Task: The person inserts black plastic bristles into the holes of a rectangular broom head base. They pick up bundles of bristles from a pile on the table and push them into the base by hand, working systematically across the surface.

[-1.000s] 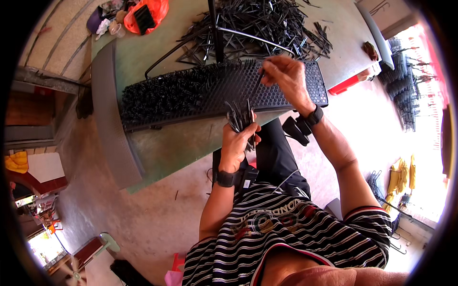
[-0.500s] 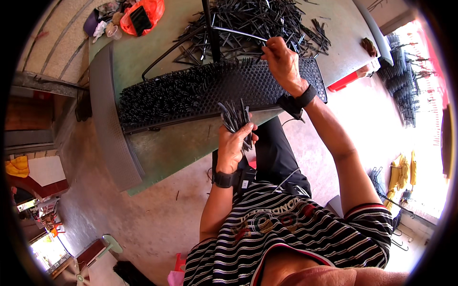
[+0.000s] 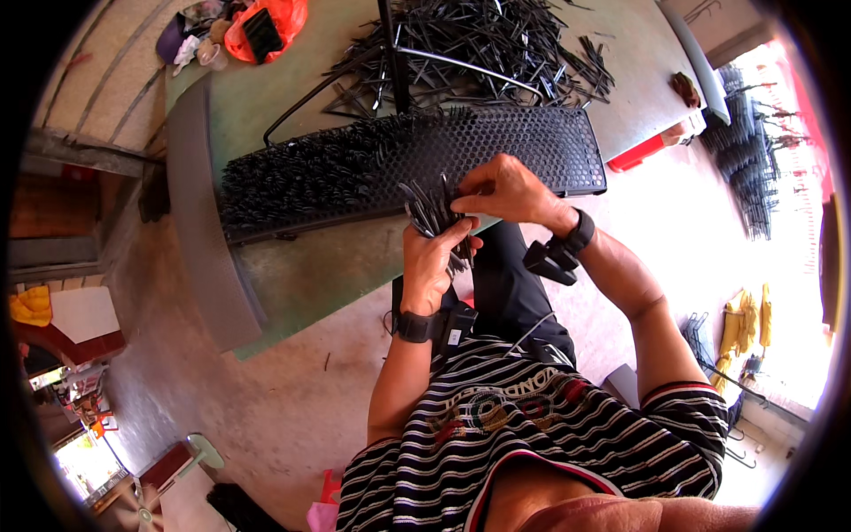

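My left hand (image 3: 429,264) is closed around a bundle of thin black strips (image 3: 424,206), their ends fanning out above the thumb. At the right side of this bundle my right hand (image 3: 514,190) pinches a strip end, partly hidden by its fingers. Just beyond both hands lies a long black panel with rows of holes (image 3: 532,146). Its left half is packed with upright curled black strips (image 3: 301,182); holes show bare on the right half. A thin metal rod frame (image 3: 465,67) rises at the panel's far side.
A large heap of loose black strips (image 3: 483,40) covers the far part of the green table (image 3: 328,284). A grey curved sheet (image 3: 199,222) hangs along the table's left edge. At the far left, an orange bag (image 3: 288,18) has a dark phone (image 3: 261,37) on it.
My right hand has come back from the panel's far edge and the rod toward me, down to the bundle. The left hand stays nearly in place, still gripping the strips.
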`<action>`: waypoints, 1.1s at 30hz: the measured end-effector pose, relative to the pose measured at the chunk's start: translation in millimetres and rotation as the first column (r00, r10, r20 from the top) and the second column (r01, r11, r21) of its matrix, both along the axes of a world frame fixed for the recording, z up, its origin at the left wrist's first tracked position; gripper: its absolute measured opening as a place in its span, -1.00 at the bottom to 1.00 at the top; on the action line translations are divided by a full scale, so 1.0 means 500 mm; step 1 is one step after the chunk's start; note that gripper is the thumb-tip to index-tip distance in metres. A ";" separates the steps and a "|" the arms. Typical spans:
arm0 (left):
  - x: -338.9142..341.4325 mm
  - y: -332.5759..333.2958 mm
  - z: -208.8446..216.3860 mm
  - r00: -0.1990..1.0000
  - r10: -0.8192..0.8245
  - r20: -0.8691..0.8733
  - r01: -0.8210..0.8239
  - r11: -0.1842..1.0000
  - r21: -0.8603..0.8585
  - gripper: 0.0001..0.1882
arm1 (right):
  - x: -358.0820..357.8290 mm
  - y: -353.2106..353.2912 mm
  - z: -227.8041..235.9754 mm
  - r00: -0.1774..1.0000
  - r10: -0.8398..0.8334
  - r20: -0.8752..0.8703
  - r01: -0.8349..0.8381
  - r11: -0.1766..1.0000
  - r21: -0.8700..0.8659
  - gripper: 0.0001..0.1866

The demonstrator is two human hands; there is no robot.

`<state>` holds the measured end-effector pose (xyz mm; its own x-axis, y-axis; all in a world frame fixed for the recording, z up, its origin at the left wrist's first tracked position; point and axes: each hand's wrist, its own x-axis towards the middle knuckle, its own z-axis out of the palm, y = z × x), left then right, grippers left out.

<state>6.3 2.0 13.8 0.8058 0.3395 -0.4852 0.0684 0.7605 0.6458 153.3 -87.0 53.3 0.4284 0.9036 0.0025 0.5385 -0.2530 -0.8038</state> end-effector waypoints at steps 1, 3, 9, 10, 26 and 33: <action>0.003 -0.004 0.001 1.000 0.002 0.019 -0.002 1.000 -0.002 -0.84 | -0.009 -0.002 -0.011 1.000 -0.012 -0.025 0.011 0.998 -0.055 -0.78; 0.007 -0.010 0.004 0.999 0.014 0.039 -0.013 1.000 -0.012 -0.84 | -0.014 -0.007 -0.021 0.981 -0.106 -0.162 0.100 0.994 -0.045 -0.81; 0.010 -0.010 -0.018 0.999 0.039 -0.002 -0.039 0.999 0.008 -0.82 | -0.019 -0.017 -0.016 0.859 -0.263 -0.439 0.242 0.965 -0.105 -0.83; 0.009 -0.008 -0.018 0.999 0.044 -0.011 -0.044 0.999 0.015 -0.82 | -0.015 -0.020 -0.016 0.830 -0.284 -0.481 0.284 0.956 -0.074 -0.84; 0.010 -0.004 -0.002 0.993 0.105 -0.061 -0.100 0.992 0.083 -0.84 | 0.135 0.032 -0.036 0.853 -0.505 0.129 0.395 0.788 0.472 -0.80; 0.007 -0.001 -0.003 0.990 0.131 -0.052 -0.129 0.991 0.046 -0.85 | 0.150 0.035 -0.036 0.723 -0.281 0.631 0.191 0.959 0.208 -0.90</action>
<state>10.0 1.5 12.4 0.7260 0.4611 -0.5102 0.0070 0.7370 0.6759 228.0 -69.3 35.3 0.4805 0.7464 0.4605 0.8747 -0.3697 -0.3135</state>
